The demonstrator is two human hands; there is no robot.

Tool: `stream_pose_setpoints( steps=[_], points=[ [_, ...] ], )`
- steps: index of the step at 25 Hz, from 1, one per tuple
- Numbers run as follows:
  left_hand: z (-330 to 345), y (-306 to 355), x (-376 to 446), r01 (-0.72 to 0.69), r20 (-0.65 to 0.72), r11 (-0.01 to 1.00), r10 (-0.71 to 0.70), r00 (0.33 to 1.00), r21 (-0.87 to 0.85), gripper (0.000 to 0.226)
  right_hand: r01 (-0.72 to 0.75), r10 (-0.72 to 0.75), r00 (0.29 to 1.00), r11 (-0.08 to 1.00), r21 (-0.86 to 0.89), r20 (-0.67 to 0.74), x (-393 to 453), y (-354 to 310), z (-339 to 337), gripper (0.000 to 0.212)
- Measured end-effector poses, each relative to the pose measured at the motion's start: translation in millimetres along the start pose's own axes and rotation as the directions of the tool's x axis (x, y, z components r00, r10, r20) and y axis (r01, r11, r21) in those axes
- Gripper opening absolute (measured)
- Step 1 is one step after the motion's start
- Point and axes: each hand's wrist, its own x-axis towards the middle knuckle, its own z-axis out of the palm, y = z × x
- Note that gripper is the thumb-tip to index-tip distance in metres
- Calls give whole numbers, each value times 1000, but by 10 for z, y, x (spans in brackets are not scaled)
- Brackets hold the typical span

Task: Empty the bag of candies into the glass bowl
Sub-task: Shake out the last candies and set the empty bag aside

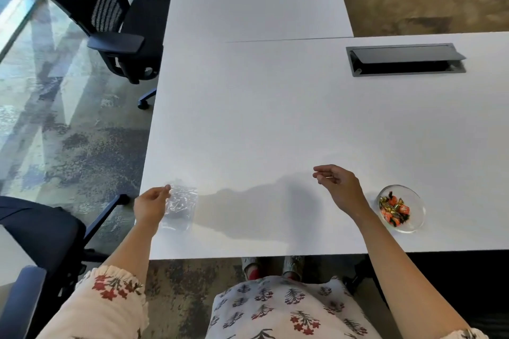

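Note:
A clear plastic bag (181,205) lies flat near the table's front left corner and looks empty. My left hand (153,202) is at the bag's left edge, fingers loosely curled and touching it; I cannot tell if it grips the plastic. A small glass bowl (410,224) stands near the front edge on the right and holds several orange and dark wrapped candies (394,210). My right hand (340,186) hovers over the table left of the bowl, fingers loosely curled with nothing in them.
The white table (275,118) runs far back, and a second table butts against it. A dark cable hatch (405,59) is set into the top at the back right. Black office chairs (110,22) stand on the left over patterned carpet.

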Motion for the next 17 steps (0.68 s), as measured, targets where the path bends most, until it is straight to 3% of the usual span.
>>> stream_pose_setpoints(
  steps=[9,14,17],
  points=[
    [-21,-77,142,100,-123,994,-105,987,-52,33,-47,48,999,999,17,-14,-54,125,-14,18],
    [78,115,168,21,-233,997,-37,972,-72,28,-50,50,999,998,41,-15,-74,146,16,20],
    [322,353,138,-75,-222,993,53,974,-91,27,-46,49,998,997,61,-41,-98,168,5,20]
  ],
)
